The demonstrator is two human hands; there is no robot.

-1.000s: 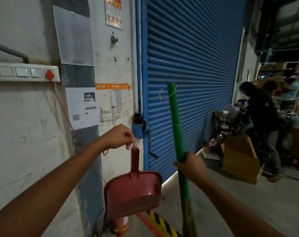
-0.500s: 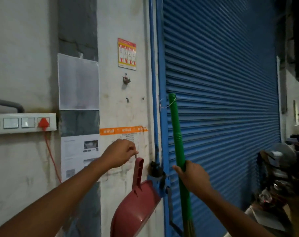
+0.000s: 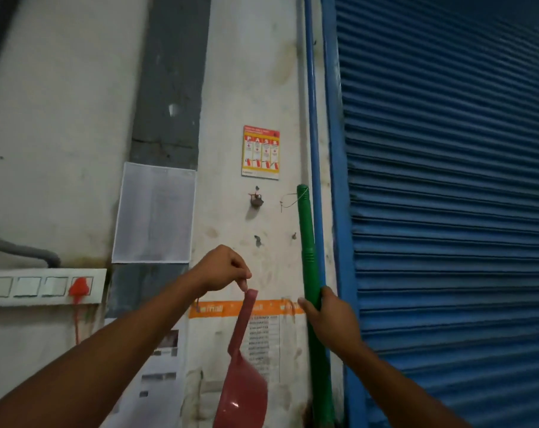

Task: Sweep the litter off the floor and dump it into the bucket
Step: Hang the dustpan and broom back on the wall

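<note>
Seemingly left grip (image 3: pixel 225 270) pinches dustpan (image 3: pixel 243 393) by its tip; right grip (image 3: pixel 333 322) clasps broomstick (image 3: pixel 307 242).

A person's left hand (image 3: pixel 223 268) has lifted the red dustpan (image 3: pixel 243 387) by the tip of its handle up the wall, level now with the orange strip (image 3: pixel 212 308). The pan, which faced the camera a second ago, hangs edge-on and tilted. The right hand (image 3: pixel 330 322) has carried the green broom handle (image 3: pixel 308 242) from the blue shutter (image 3: pixel 447 211) to the wall, its wire loop (image 3: pixel 288 200) now near the hook (image 3: pixel 256 199) under the poster (image 3: pixel 261 152). The view has swung up and left.
</note>
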